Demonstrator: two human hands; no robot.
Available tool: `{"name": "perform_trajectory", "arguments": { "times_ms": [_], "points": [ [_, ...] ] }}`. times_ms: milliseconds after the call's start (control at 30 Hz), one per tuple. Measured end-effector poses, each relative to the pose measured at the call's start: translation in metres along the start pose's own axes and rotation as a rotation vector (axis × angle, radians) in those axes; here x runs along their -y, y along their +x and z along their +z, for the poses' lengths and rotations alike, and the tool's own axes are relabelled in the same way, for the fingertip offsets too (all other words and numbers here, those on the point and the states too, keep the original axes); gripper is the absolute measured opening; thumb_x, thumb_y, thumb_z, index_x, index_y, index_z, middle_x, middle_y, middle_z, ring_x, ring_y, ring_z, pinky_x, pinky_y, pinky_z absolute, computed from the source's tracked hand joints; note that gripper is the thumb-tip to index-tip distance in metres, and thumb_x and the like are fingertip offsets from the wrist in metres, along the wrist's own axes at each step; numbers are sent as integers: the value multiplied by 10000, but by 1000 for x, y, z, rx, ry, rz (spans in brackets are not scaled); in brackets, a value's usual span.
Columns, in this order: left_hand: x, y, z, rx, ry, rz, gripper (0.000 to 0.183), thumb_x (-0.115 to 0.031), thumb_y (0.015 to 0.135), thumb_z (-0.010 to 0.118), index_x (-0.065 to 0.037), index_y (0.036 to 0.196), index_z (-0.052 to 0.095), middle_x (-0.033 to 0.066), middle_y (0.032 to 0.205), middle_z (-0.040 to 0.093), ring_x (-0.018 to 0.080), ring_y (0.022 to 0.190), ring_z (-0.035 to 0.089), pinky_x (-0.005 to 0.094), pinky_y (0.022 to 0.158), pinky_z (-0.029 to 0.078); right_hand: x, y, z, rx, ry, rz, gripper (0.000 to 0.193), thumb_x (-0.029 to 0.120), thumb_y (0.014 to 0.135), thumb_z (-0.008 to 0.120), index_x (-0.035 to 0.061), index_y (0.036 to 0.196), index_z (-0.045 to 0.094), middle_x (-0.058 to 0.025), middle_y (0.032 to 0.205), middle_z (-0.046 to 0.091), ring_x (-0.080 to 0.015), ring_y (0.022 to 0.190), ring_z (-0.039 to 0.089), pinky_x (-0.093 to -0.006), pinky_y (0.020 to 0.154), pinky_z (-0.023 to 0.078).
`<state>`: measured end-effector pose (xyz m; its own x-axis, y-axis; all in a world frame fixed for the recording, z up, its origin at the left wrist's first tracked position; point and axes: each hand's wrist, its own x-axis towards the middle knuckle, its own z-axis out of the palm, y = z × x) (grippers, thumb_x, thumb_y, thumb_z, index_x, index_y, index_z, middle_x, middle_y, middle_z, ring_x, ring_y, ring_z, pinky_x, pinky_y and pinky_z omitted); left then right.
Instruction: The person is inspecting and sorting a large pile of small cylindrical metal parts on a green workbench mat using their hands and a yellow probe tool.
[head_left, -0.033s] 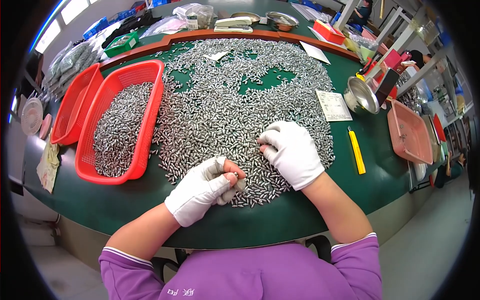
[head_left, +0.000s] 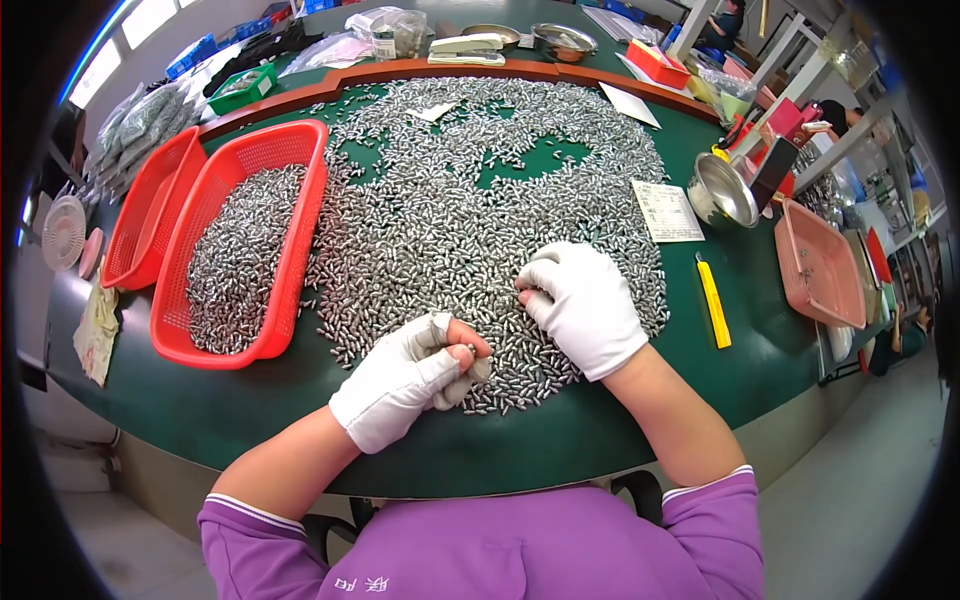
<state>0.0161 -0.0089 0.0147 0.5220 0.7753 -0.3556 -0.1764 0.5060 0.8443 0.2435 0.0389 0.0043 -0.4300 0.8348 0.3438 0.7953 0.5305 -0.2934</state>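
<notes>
Small silver metal pieces (head_left: 420, 230), oblong in shape, lie spread in a wide layer across the green table. At the layer's near edge my left hand (head_left: 405, 375), in a white glove with bare thumb and fingertip, is closed in a pinch. A tiny bright bit shows there, apparently one of the small silver metal pieces. My right hand (head_left: 582, 305), gloved in white with bare tips, rests over the pieces to the right. Its thumb and fingers are curled together; whatever is between them is hidden. Left of the layer, a red plastic basket (head_left: 312, 190) holds a heap of similar pieces.
Another red basket (head_left: 125, 250) leans farther left. On the right lie a yellow cutter knife (head_left: 713, 305), a printed paper slip (head_left: 668, 212), a metal bowl (head_left: 725, 190) and a pink basin (head_left: 822, 265). A brown wooden ledge (head_left: 370, 72) bounds the far side, with a stapler (head_left: 467, 48) behind.
</notes>
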Motion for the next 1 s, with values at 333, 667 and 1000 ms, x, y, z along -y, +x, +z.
{"name": "perform_trajectory", "arguments": {
  "times_ms": [333,667,1000],
  "points": [
    [0,0,0,17,-56,-3,150,-210,985,533,-88,1060,579,-2,905,627,36,685,498,177,624,405,-7,4,-8,-197,-25,12,134,47,795,646,70,927,642,-99,876,628,-299,840,613,-391,771,495],
    [4,5,-12,59,-262,67,133,-209,965,571,-99,1038,557,-1,887,600,47,688,494,177,635,411,-64,46,-9,-32,-262,157,346,119,826,589,71,1167,617,-140,1155,614,-310,1079,581,-387,957,460],
    [3,6,-18,89,-374,109,174,-230,934,626,-93,1016,557,9,882,590,74,693,504,192,622,405,-48,71,7,64,-127,183,401,434,814,659,146,1092,682,-153,1044,635,-327,1024,588,-418,914,460]
  ]
}}
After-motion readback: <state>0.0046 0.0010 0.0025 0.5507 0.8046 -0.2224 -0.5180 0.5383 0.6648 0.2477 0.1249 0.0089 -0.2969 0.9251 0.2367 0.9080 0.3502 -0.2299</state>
